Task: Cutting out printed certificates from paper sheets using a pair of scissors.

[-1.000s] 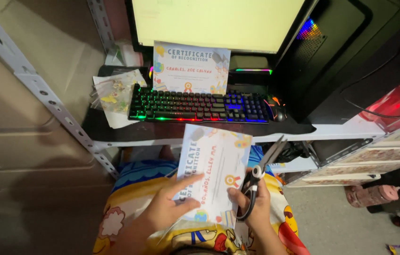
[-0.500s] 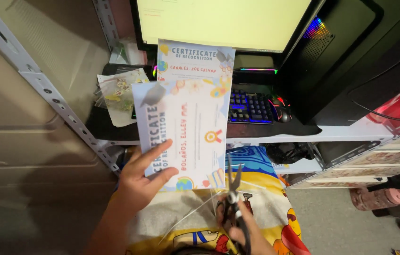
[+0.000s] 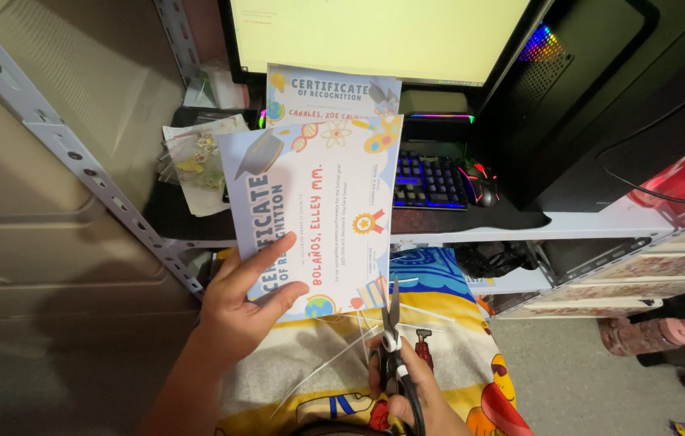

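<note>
Trimming a printed certificate at a computer desk, seen from the head camera.

The left hand (image 3: 239, 313) grips the lower left corner of a certificate sheet (image 3: 314, 214) — thumb over the front, fingers behind — and holds it up, turned sideways, in front of the desk. The right hand (image 3: 411, 386) is closed around the handles of a pair of scissors (image 3: 392, 335), whose blades point up and meet the sheet's bottom edge. Thin white paper strips (image 3: 334, 355) hang below that edge, across a brightly patterned cloth (image 3: 455, 339) on the lap. Behind, a second certificate (image 3: 334, 95) leans against the lit monitor (image 3: 379, 32); a backlit keyboard (image 3: 431, 179) and a mouse (image 3: 481, 182) lie on the desk — a plastic packet (image 3: 197, 161) sits to the left, beside a perforated metal rack post (image 3: 76, 153).
</note>
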